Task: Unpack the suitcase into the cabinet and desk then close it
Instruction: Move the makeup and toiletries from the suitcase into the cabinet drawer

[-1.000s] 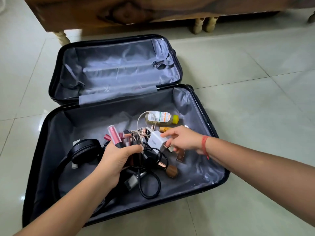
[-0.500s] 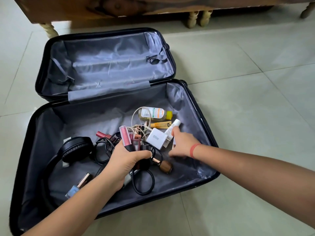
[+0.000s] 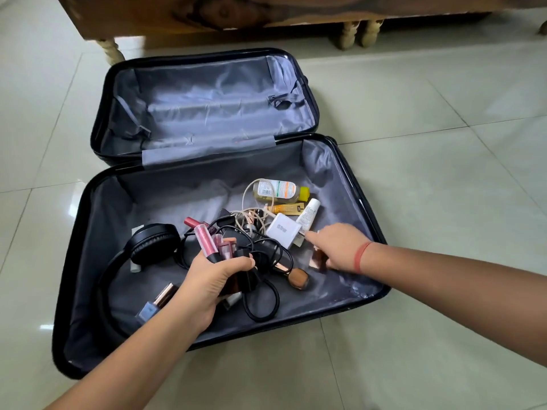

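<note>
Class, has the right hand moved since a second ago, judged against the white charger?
Yes: the right hand has drawn off the white charger, rightward and back toward the near wall of the suitcase.

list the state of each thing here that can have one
suitcase, open, both halves lying flat
left hand, gripping lip gloss tubes
right hand, over a small brown bottle, grip unclear
yellow-capped bottle, capped, lying on its side
headphones, lying in the suitcase
</note>
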